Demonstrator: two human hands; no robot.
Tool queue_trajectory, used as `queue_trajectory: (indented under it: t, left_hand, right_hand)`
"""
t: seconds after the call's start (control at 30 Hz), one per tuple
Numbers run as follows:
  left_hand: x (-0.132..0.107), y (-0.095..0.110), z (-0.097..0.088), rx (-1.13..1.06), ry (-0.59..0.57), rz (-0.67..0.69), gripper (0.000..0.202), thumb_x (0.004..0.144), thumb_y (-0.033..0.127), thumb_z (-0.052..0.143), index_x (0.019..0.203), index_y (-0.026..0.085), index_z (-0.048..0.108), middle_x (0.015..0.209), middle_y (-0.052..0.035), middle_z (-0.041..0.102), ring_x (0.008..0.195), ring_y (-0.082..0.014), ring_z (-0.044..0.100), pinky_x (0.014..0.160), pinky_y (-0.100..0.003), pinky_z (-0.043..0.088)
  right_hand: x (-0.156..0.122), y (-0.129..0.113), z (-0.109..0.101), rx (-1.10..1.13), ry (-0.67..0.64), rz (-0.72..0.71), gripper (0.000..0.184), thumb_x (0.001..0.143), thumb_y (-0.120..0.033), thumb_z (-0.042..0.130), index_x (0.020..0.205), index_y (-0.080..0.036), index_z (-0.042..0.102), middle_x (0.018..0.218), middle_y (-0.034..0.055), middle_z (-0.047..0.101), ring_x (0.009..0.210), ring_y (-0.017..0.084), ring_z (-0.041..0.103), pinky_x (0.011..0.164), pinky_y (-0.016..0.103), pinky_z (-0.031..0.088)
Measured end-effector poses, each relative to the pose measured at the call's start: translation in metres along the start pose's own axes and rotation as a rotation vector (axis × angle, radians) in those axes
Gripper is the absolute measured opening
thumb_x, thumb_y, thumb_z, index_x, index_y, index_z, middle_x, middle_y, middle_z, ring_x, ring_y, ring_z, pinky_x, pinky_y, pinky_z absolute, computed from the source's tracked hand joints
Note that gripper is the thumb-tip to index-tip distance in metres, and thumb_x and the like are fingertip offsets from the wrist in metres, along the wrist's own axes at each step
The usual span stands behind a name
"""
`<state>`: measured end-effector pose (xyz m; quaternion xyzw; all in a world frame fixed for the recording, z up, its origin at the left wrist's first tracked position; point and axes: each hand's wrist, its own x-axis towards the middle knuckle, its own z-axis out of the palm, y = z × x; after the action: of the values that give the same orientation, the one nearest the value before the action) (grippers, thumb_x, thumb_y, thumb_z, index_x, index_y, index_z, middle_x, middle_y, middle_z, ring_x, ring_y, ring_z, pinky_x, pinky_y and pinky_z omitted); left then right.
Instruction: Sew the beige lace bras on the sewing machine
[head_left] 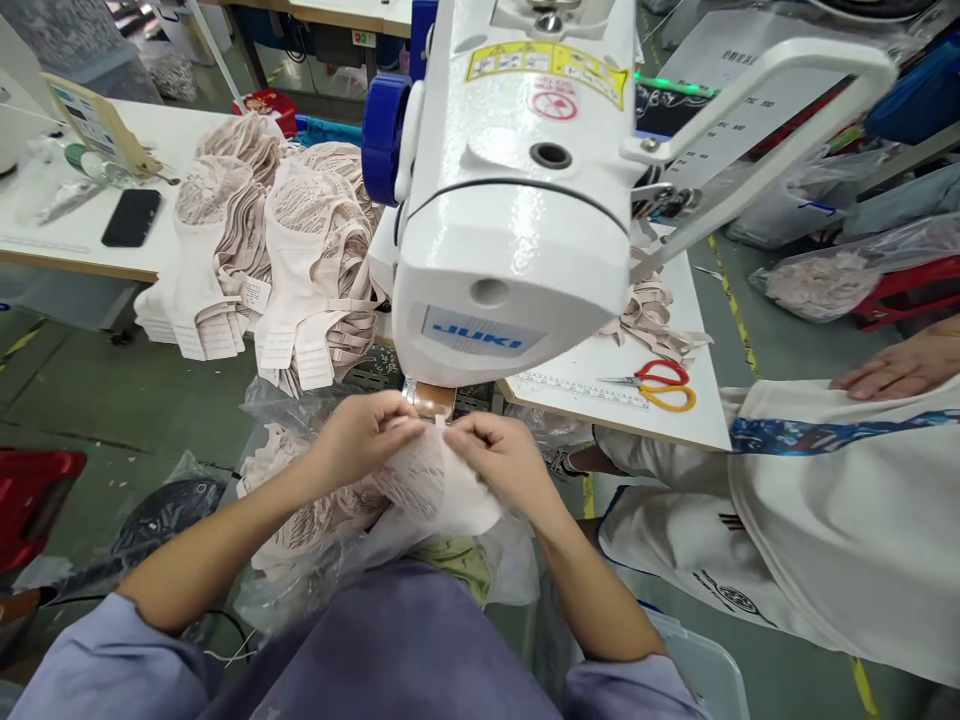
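Note:
Just in front of the white sewing machine (510, 250), a pale pink bra (420, 475) with lacy cups hangs between my two hands. My left hand (367, 430) pinches its upper edge on the left side. On the other side, my right hand (499, 450) is closed on the same bra, thumb and fingers pressed together near a short upright strap end (440, 422). The machine's metal plate (431, 398) lies right behind my fingertips. Below, more pale pink lace pieces (300, 525) rest in clear plastic over my lap.
Stacked bras (315, 250) hang over the table edge at left, near a black phone (131, 218). Scissors with red and yellow handles (660, 385) and loose straps (652, 310) lie on the right tabletop (600, 400). A person in white clothing (840, 500) is close on the right.

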<state>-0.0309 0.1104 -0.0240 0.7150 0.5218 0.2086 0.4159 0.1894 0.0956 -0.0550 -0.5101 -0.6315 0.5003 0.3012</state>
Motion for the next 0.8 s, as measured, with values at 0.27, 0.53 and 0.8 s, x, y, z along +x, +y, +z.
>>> queue_trajectory:
  t: [0.27,0.53,0.8]
  left_hand:
    - [0.036,-0.024,0.006,-0.003,0.329,0.032,0.004,0.084,0.018,0.06,0.08,0.018,0.06,0.063,0.0031,0.057,0.059,-0.0125,0.049,0.057,-0.025,0.034]
    - [0.049,-0.035,0.007,-0.028,0.377,0.13,0.002,0.081,0.018,0.059,0.081,0.02,0.059,0.069,0.0023,0.064,0.07,-0.0179,0.061,0.074,-0.03,0.047]
    - [0.04,-0.031,0.002,0.008,0.316,-0.006,0.012,0.089,0.023,0.056,0.097,0.018,0.063,0.083,-0.0025,0.07,0.075,-0.0183,0.064,0.067,-0.028,0.046]
  right_hand:
    - [0.04,0.018,-0.002,0.039,0.063,0.041,0.051,0.086,-0.054,0.067,0.054,-0.02,0.047,0.054,-0.0041,0.042,0.056,0.012,0.043,0.056,0.025,0.035]
    - [0.05,0.028,-0.008,0.121,0.052,-0.03,0.032,0.083,-0.051,0.074,0.1,-0.024,0.079,0.105,0.0024,0.078,0.106,0.026,0.069,0.096,0.037,0.051]
    - [0.046,0.039,0.0,0.1,0.109,0.05,0.042,0.081,-0.058,0.07,0.068,-0.019,0.064,0.068,0.0011,0.064,0.069,0.018,0.058,0.064,0.028,0.045]
